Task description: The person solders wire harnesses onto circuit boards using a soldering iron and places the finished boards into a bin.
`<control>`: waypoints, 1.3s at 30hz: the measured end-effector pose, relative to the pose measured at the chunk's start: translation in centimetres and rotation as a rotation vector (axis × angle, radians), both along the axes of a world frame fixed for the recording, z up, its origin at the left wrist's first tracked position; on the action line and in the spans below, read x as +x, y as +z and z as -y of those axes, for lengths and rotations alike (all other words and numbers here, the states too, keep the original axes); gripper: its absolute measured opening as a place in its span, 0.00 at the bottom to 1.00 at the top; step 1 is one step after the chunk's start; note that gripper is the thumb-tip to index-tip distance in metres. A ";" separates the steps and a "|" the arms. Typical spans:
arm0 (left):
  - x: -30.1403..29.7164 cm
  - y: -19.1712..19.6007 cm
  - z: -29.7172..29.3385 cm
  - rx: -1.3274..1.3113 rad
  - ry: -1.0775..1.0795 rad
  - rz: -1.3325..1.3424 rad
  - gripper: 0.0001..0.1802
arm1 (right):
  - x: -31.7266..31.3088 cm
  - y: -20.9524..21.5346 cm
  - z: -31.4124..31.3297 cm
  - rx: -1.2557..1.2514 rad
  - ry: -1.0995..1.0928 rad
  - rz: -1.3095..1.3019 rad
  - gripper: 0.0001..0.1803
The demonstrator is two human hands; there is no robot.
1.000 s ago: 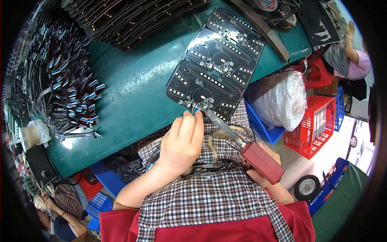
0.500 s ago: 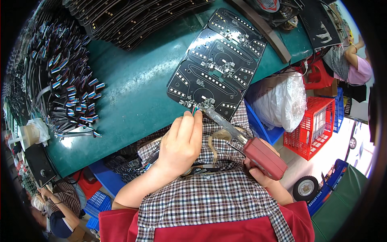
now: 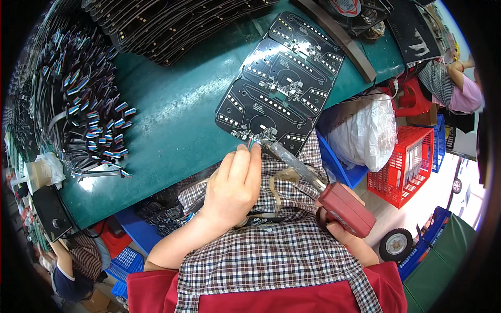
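A black circuit board panel (image 3: 279,86) with rows of small pale LEDs lies tilted on the green bench, its near edge toward me. At that edge my left hand (image 3: 233,180) is closed, pinching thin coloured wires (image 3: 251,142) whose ends meet the small parts on the board. My right hand (image 3: 342,229) is wrapped round the red handle of a soldering gun (image 3: 348,208), which partly hides the fingers. The tool's long metal barrel points up and left, its tip close to the wire ends; whether it touches them I cannot tell.
A big heap of black cables (image 3: 88,109) with coloured ends covers the bench's left side. Stacked black boards (image 3: 177,26) stand at the back. A dark curved bar (image 3: 339,39) lies beyond the panel. Right of the bench are a plastic bag (image 3: 365,130) and red crate (image 3: 399,167). Other people work at both sides.
The soldering gun in my right hand has shifted slightly right and down, its tip a little away from the wires. My left hand stays nearly still. A person at lower left has moved.
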State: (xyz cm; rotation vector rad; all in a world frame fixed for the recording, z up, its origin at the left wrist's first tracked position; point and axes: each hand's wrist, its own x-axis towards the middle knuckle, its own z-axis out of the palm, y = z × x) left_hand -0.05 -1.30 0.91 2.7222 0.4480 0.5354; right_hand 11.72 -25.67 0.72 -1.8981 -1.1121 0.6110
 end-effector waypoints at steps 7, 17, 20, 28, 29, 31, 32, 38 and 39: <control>-0.1 -1.0 -0.1 -0.084 0.077 0.124 0.15 | 0.4 0.2 -0.7 0.049 0.026 -0.006 0.27; 0.1 -1.5 -0.1 -0.123 0.076 0.181 0.14 | -0.4 0.2 -1.3 0.039 -0.054 0.006 0.30; 0.0 -1.5 -0.1 -0.110 0.072 0.185 0.14 | -0.6 0.0 -0.9 0.014 -0.089 -0.115 0.30; 0.1 -1.3 0.0 -0.047 0.057 0.156 0.13 | 0.3 -0.1 -1.3 0.062 0.039 0.030 0.32; 0.1 -1.2 0.1 -0.018 0.053 0.137 0.13 | 0.5 -0.1 -1.3 0.072 0.113 0.145 0.33; 0.1 -1.1 0.2 -0.018 0.049 0.120 0.13 | 0.5 0.1 -1.6 0.085 0.096 0.144 0.32; 0.1 -1.1 0.2 -0.019 0.046 0.104 0.13 | 0.4 0.3 -1.8 0.099 0.080 0.142 0.31; 0.1 -1.1 0.1 -0.024 0.044 0.130 0.13 | 0.0 -0.5 0.5 0.063 0.065 0.109 0.31; 0.1 -1.1 0.1 -0.023 0.045 0.129 0.13 | -0.2 -0.7 1.1 0.065 0.066 0.107 0.31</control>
